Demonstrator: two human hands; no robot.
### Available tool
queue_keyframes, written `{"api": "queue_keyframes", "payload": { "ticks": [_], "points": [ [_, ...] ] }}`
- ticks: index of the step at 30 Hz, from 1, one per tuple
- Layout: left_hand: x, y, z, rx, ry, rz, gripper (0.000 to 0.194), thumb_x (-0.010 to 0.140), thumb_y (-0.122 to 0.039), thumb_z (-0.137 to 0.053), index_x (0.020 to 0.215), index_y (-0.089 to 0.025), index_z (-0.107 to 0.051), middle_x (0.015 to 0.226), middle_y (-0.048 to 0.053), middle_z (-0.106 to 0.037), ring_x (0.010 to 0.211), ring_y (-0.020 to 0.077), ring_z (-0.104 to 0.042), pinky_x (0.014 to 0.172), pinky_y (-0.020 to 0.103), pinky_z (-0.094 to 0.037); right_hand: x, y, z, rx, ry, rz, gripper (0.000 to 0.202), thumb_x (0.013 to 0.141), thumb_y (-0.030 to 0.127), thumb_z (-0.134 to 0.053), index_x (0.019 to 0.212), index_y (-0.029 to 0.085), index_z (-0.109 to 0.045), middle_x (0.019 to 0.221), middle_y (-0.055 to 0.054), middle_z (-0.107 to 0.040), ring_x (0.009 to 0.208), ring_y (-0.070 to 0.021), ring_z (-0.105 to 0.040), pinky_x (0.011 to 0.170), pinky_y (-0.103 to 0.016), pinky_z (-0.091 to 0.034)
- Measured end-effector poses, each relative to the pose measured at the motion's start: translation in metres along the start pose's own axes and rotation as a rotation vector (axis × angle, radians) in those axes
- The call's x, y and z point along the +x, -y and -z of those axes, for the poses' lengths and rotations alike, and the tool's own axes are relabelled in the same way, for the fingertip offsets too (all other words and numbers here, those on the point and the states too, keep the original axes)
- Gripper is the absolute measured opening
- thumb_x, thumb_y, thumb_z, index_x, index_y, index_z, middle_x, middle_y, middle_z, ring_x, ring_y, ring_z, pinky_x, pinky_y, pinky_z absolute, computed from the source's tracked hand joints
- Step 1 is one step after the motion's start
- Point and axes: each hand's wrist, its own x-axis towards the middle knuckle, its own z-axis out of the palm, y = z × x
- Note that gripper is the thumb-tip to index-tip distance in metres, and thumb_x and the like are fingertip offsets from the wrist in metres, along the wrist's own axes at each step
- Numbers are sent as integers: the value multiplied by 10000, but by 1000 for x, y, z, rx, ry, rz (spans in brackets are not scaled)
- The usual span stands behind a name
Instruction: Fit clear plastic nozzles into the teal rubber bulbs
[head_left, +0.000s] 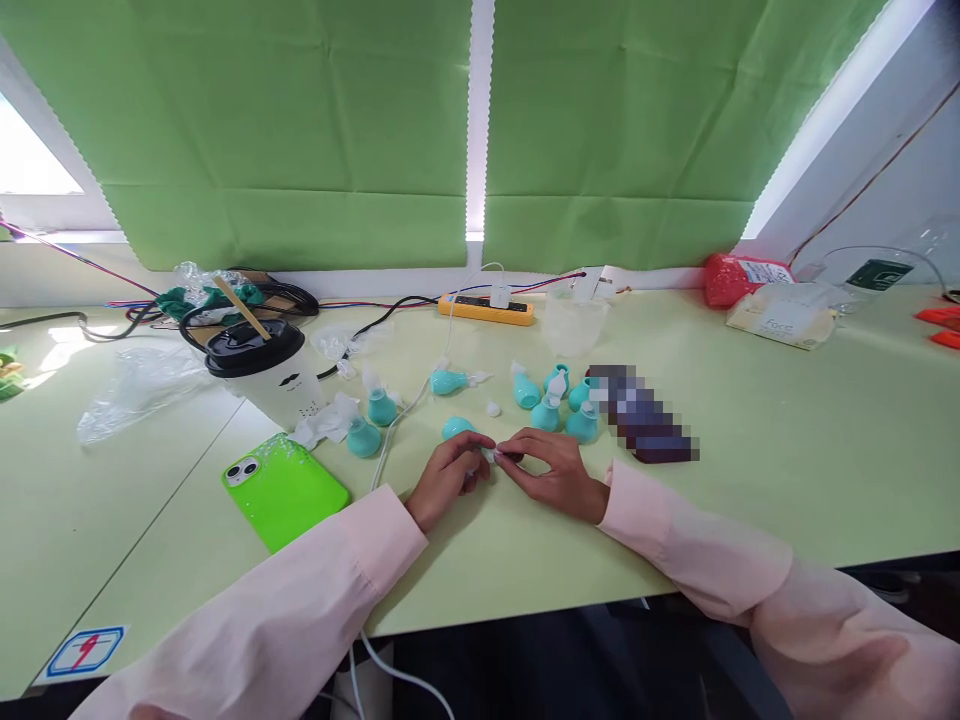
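Both hands, left hand (450, 475), right hand (551, 470), pinching 1 teal bulb (457, 429), green phone (285, 488) beside.

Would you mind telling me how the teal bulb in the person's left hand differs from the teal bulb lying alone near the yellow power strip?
The held bulb is gripped by the left hand, mostly hidden behind its fingers; the lone bulb lies free on the table, fully visible. The right hand pinches a small white piece at the held bulb; the lone bulb has its clear tip pointing right, untouched. Both are the same teal colour.
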Motion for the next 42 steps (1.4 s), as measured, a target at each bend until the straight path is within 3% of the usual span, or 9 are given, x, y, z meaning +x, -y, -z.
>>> {"api": "queue_keyframes", "payload": {
  "ticks": [6, 10, 18, 23, 26, 30, 33, 37, 42],
  "points": [
    [1, 3, 6, 187, 26, -253, 267, 617, -23, -378, 843, -153, -434, 792, 10, -436, 682, 97, -409, 619, 224, -357, -1, 19, 6, 138, 87, -93, 97, 686, 114, -547, 751, 168, -592, 639, -20, -590, 567, -92, -545, 534, -211, -463],
    [2, 3, 12, 71, 49, -306, 393, 648, -81, -499, 985, -195, -332, 952, 39, -418, 795, 107, -451, 731, 269, -387, 1, 18, 8, 318, 100, -391, 56, 652, 147, -584, 701, 146, -609, 649, -31, -603, 571, -105, -565, 547, -227, -488],
    [-5, -3, 14, -63, 46, -97, 572, 505, -165, -704, 931, -205, -323, 756, 7, -597, 629, 136, -576, 553, 282, -473, 6, 8, 6, 749, 137, -846, 115, 560, 196, -676, 651, 135, -641, 565, -2, -602, 502, -94, -554, 507, -235, -482],
    [-1, -2, 17, -34, 30, -123, 281, 493, -197, -710, 709, -125, -546, 769, 50, -642, 704, 168, -596, 677, 307, -474, 6, 7, 4, 801, 205, -837, 101, 557, 186, -681, 645, 147, -654, 575, -2, -593, 491, -84, -532, 452, -211, -451],
    [0, -2, 16, 18, 20, -65, 285, 533, -242, -688, 779, -120, -612, 764, 53, -654, 751, 192, -599, 699, 304, -474, 4, 9, 2, 708, 154, -689, 93, 579, 161, -665, 671, 174, -665, 633, -7, -601, 571, -97, -554, 519, -223, -470],
    [-4, -2, 9, -45, 148, 79, 398, 682, -398, -540, 970, -127, -497, 554, 8, -609, 493, 163, -599, 432, 256, -472, 0, 12, -1, 563, 78, -503, 103, 592, 152, -655, 683, 199, -669, 703, -15, -601, 638, -108, -571, 579, -232, -489],
    [-6, 0, 4, -27, 142, 35, 322, 760, -463, -388, 875, -163, -410, 382, -78, -449, 259, 87, -437, 245, 154, -292, -1, 15, -3, 553, 92, -486, 96, 602, 163, -652, 690, 196, -671, 695, -19, -605, 628, -110, -572, 567, -234, -488],
    [-7, 3, 1, 26, 47, -51, 268, 781, -459, -346, 760, -192, -339, 421, -102, -350, 255, 16, -253, 243, 113, -176, 0, 18, -4, 552, 112, -508, 89, 597, 193, -659, 685, 196, -672, 680, -17, -613, 627, -115, -572, 566, -239, -477],
    [-9, 4, 1, 61, 28, -105, 231, 796, -430, -336, 783, -200, -331, 520, -77, -365, 341, 24, -299, 300, 119, -220, 0, 18, -4, 551, 129, -552, 97, 606, 226, -652, 696, 196, -669, 701, -18, -613, 638, -119, -574, 577, -244, -481]
  ]
}}
